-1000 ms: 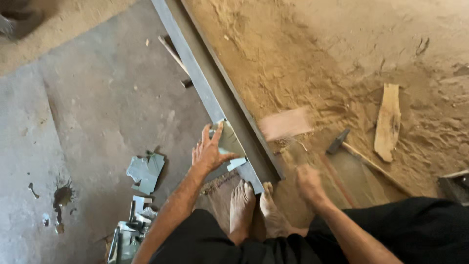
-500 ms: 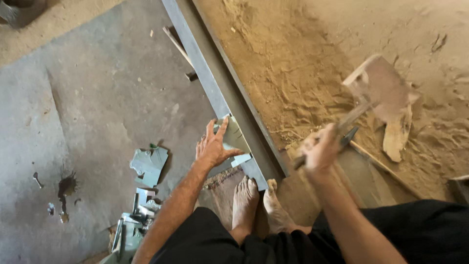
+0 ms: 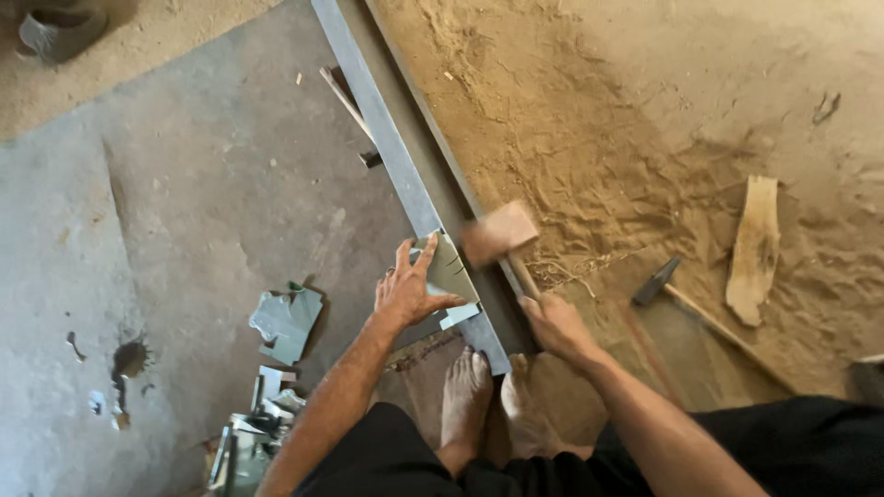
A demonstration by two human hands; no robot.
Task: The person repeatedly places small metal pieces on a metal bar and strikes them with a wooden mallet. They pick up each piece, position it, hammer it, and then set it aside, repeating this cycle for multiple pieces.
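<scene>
My left hand presses a small bent sheet-metal piece flat against the near end of a long grey metal rail. My right hand grips the handle of a wooden mallet, whose blurred head is down at the sheet-metal piece, right of my left thumb. My two bare feet rest on a mat just below the rail's end.
A steel hammer and a wooden plank scrap lie on the sand to the right. Cut sheet-metal scraps lie on the concrete to the left, with more pieces near my left knee. A thin rod rests beside the rail.
The mallet was down near the rail, then swung up high to the right, and has now come back down onto the sheet-metal piece. My left hand stayed put.
</scene>
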